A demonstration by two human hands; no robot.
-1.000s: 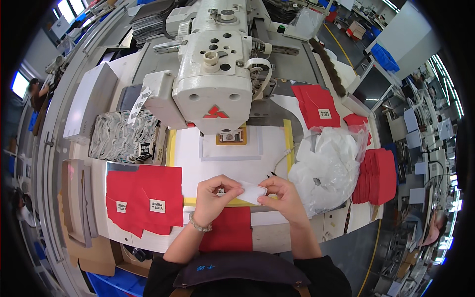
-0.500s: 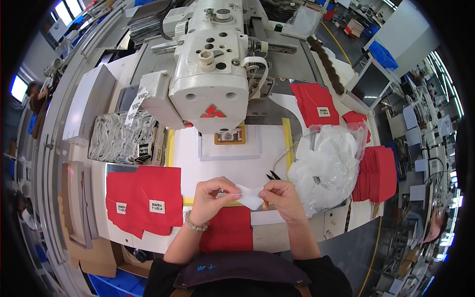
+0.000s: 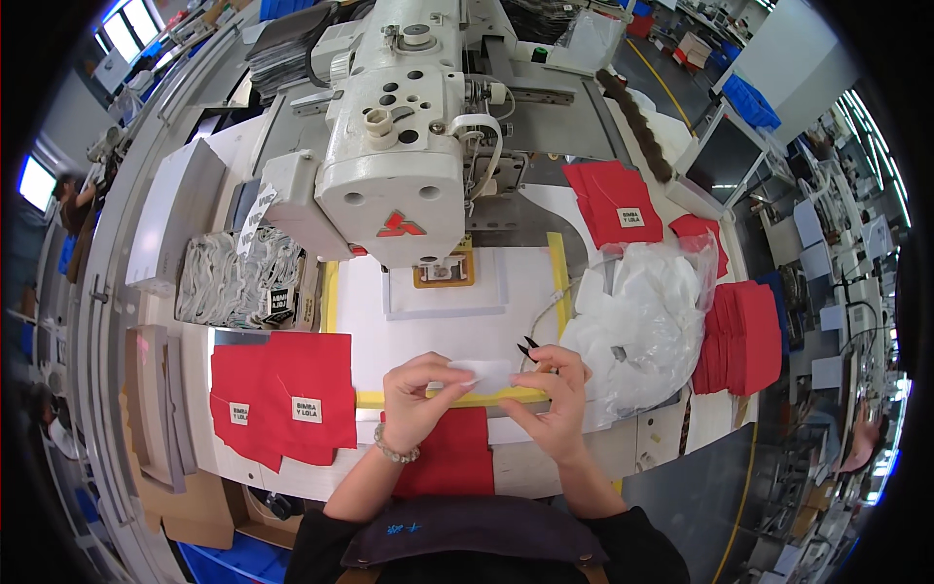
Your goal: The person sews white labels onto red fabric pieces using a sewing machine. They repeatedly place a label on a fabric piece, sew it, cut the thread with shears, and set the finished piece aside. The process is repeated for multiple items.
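Just in front of me, my left hand (image 3: 420,394) is closed, its thumb and forefinger pinching a small thin white sheet (image 3: 486,374). The sheet is hard to tell from the white work surface behind it. To its right, my right hand (image 3: 553,401) is open, thumb and forefinger apart, close to the sheet's right edge. Black-bladed thread snips (image 3: 526,347) show just beyond the right fingers. Below and between my wrists lies a red fabric piece (image 3: 449,457), partly covered by my left hand and wrist.
A white industrial sewing machine (image 3: 391,190) stands ahead, above a yellow-taped white sheet. On the left are red pieces with sewn labels (image 3: 306,409) and a box of label strips (image 3: 238,277). To the right sit a clear bag of white sheets (image 3: 637,321) and stacked red fabric (image 3: 739,336).
My right thumb and forefinger have spread and let go of the white sheet. My left hand keeps its pinch on it. The view has shifted slightly.
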